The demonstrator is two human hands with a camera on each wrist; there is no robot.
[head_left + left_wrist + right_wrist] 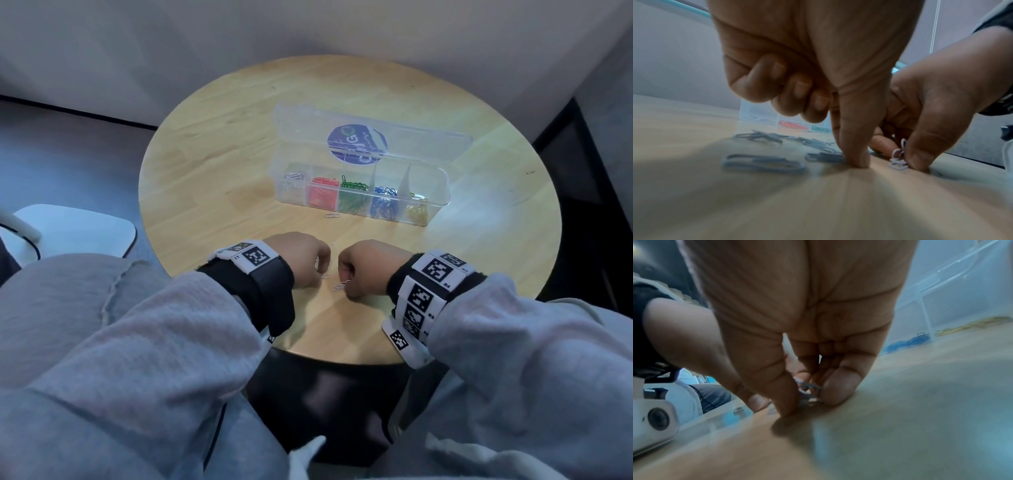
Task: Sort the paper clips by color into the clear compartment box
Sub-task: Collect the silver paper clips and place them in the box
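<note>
Both hands work at the near counter [212, 164] edge. Left hand [301, 257] fingers curl, thumb pressing one white clip [825, 157]; right hand [370, 265] fingers pinch a white clip bunch [898, 160]. Sorted box [435, 195] sits beyond

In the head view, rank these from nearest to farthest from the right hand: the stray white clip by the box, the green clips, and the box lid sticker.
1. Stray white clip, on the table before the box.
2. Green clips, middle compartment.
3. Lid sticker, on the raised lid behind.
The right hand is at the table's near edge.

Grey sleeves [144, 342], black tagged wristbands [263, 274]
</note>
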